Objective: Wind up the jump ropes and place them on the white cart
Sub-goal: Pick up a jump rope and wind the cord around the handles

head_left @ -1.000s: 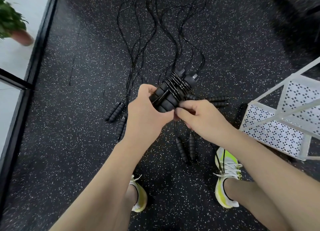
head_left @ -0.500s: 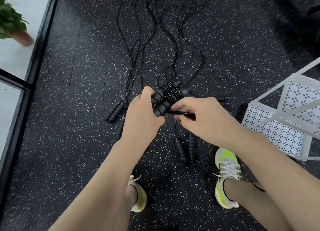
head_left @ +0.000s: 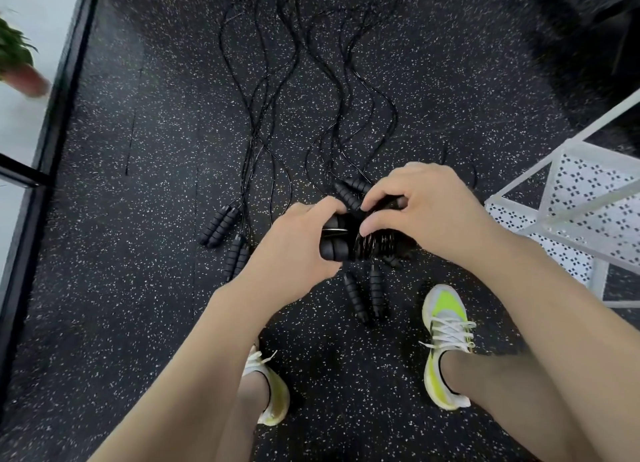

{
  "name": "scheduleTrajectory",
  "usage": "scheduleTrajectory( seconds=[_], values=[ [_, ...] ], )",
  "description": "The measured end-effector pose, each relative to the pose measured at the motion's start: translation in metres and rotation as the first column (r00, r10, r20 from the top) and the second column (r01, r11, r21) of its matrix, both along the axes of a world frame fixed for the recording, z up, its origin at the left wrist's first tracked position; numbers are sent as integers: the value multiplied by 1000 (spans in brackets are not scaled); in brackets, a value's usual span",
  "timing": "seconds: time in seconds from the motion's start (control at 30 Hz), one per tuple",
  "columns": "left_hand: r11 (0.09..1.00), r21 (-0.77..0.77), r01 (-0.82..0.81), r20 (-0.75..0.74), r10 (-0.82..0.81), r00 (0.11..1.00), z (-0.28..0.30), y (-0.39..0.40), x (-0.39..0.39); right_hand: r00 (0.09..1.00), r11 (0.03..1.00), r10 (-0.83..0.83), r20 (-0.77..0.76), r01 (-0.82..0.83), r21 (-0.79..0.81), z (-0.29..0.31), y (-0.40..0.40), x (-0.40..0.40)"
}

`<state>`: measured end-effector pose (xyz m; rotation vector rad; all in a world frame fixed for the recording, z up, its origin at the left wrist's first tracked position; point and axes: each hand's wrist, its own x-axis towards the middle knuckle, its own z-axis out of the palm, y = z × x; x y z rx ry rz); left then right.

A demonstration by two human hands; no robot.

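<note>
A wound black jump rope (head_left: pixel 349 241), its two foam handles side by side with cord coiled round them, hangs between both hands above the floor. My left hand (head_left: pixel 298 250) grips the handle ends from the left. My right hand (head_left: pixel 422 212) curls over the coiled part from the right, hiding much of it. Several unwound black jump ropes (head_left: pixel 263 122) lie stretched on the speckled floor, their handle pairs (head_left: pixel 220 226) near my feet. The white cart (head_left: pixel 571 205) stands at the right edge.
A black-framed glass wall (head_left: pixel 45 142) runs along the left, with a potted plant (head_left: pixel 17 63) beyond it. My two shoes (head_left: pixel 446 337) stand on the dark rubber floor below the hands. More handles (head_left: pixel 367 295) lie just in front of the right shoe.
Both hands have shifted right with the wound rope, toward the cart. The right hand moved from pinching the cord below the bundle to covering its coiled part from above.
</note>
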<state>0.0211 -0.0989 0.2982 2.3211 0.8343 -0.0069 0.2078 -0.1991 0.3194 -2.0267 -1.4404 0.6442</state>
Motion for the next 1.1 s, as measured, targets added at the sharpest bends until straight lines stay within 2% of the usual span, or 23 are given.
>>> scheduleTrajectory(
  seconds=[0.3,0.5,0.63,0.8,0.83,0.93,0.97,1.03,1.1],
  values=[
    [990,-137,28,17,-26,1000,6,1,-6,989,1000,27,-146,-29,-8,-2,-1,18],
    [972,-233,41,119,-13,993,16,1,-8,953,998,25,-301,-42,-48,3,-2,21],
    [959,-284,10,184,44,982,23,2,-8,917,999,28,-398,-36,-12,10,-2,23],
    [935,-355,-6,271,109,957,29,3,-8,790,999,54,-611,-41,36,8,1,18],
    [926,-378,-10,288,128,949,30,3,-7,750,999,47,-659,-21,48,6,1,15],
    [887,-461,-30,337,206,919,32,2,-4,555,998,18,-832,44,51,3,0,6],
    [880,-473,-46,346,233,909,33,2,-3,542,997,13,-840,60,54,0,-1,0],
    [872,-481,-87,354,284,891,33,2,-1,604,993,-16,-797,100,56,-10,2,-12],
    [860,-492,-135,352,339,872,33,1,1,646,982,-131,-752,187,-11,-17,5,-22]
  ],
)
